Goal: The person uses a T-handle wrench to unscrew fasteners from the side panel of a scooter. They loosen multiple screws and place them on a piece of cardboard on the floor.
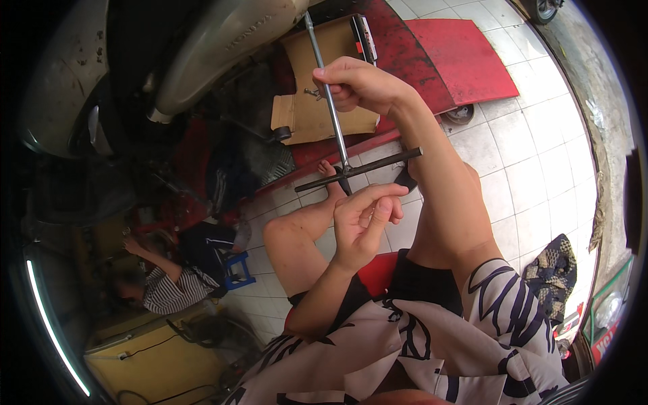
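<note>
Pale cloth of a shirt (466,337) with dark curved marks is filling the lower edge of the view, and the person wearing it is sitting on a red seat (378,273) with bare knees apart. Ahead of the body, a long T-shaped wrench (336,125) is slanting away toward the upper left, its far tip pointing at the lower edge of a motorbike panel (223,57); whether the tip is meeting a bolt, I cannot tell. Thumb and fingers of the right hand (356,82) are closing around the upper half of the metal shaft, the thumb lying along it and the other fingers bending behind. Below the dark crossbar (378,165), the left hand (363,226) is hanging just beside it, gripping nothing: its forefinger is reaching out to the right, while the remaining fingers are bending loosely near the thumb.

Behind the right hand, a cardboard sheet (300,64) is lying on a red platform (401,50), and a red ramp (469,64) is sloping off beyond. Crumpled patterned cloth (553,273) is resting on the white tiles (530,165) at the right. Over on the left, another person in a striped shirt (177,290) is crouching near a blue stool (237,271).
</note>
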Demonstrator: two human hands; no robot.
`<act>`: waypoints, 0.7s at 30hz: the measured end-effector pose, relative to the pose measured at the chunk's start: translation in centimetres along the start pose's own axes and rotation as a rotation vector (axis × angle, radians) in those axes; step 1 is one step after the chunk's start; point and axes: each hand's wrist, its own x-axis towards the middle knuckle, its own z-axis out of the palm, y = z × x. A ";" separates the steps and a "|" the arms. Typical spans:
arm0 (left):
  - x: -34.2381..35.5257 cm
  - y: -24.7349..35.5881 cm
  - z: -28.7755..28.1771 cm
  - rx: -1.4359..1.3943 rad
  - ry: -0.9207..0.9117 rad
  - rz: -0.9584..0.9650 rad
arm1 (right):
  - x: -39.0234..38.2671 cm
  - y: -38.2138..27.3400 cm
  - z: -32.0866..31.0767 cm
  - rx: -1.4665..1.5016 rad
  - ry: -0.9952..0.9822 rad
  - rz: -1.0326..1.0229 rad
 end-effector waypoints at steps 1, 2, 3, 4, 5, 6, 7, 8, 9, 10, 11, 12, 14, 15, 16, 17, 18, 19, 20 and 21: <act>-0.1 -0.3 0.1 -0.231 -0.031 -0.127 | -0.1 0.0 0.0 0.017 -0.009 -0.002; -0.2 -0.6 0.2 -0.463 -0.063 -0.251 | -0.1 -0.1 0.0 0.032 -0.018 -0.005; -0.3 -1.0 0.4 -0.663 -0.146 -0.251 | -0.1 -0.1 0.1 0.036 -0.023 -0.006; -0.3 -1.4 0.6 -0.862 -0.229 -0.248 | -0.1 -0.1 0.2 0.042 -0.027 -0.007; 0.2 -1.3 0.9 -1.059 -0.315 -0.247 | -0.2 -0.1 0.2 0.049 -0.030 -0.010; 0.6 -0.8 1.4 -1.181 -0.335 -0.235 | -0.2 -0.2 0.1 0.053 -0.031 -0.011; 1.0 -0.1 2.0 -1.303 -0.354 -0.222 | -0.3 -0.3 0.1 0.058 -0.033 -0.012; 1.5 0.8 2.6 -1.425 -0.373 -0.207 | -0.2 -0.3 0.1 0.061 -0.036 -0.011; 1.8 1.3 3.1 -1.547 -0.432 -0.160 | -0.1 -0.2 0.1 0.069 -0.040 -0.015; 2.0 1.8 3.6 -1.668 -0.491 -0.112 | 0.0 -0.1 0.1 0.077 -0.043 -0.019; 2.1 1.9 3.9 -1.791 -0.552 -0.062 | -0.1 0.0 0.2 0.085 -0.043 -0.022; 2.3 1.8 4.0 -1.864 -0.554 -0.047 | -0.1 0.0 0.2 0.100 -0.036 -0.021; 2.7 1.6 4.1 -2.006 -0.556 -0.018 | -0.2 -0.1 0.1 0.129 -0.024 -0.023; 2.9 1.5 4.0 -1.991 -0.552 -0.026 | -0.3 -0.2 0.1 0.132 -0.036 -0.030; 3.1 1.4 3.7 -1.976 -0.548 -0.034 | -0.3 -0.2 0.2 0.136 -0.048 -0.036; 3.2 1.3 3.6 -1.963 -0.545 -0.044 | -0.3 -0.1 0.1 0.139 -0.056 -0.043; 3.2 1.3 3.7 -1.967 -0.522 -0.071 | -0.4 -0.1 0.1 0.144 -0.044 -0.040; 3.2 1.3 3.7 -1.970 -0.499 -0.098 | -0.4 0.0 0.0 0.150 -0.032 -0.038; 3.2 1.5 3.7 -1.969 -0.476 -0.125 | -0.3 0.0 0.0 0.156 -0.022 -0.038; 3.2 1.7 3.7 -1.948 -0.436 -0.171 | -0.3 0.0 -0.2 0.172 -0.043 -0.050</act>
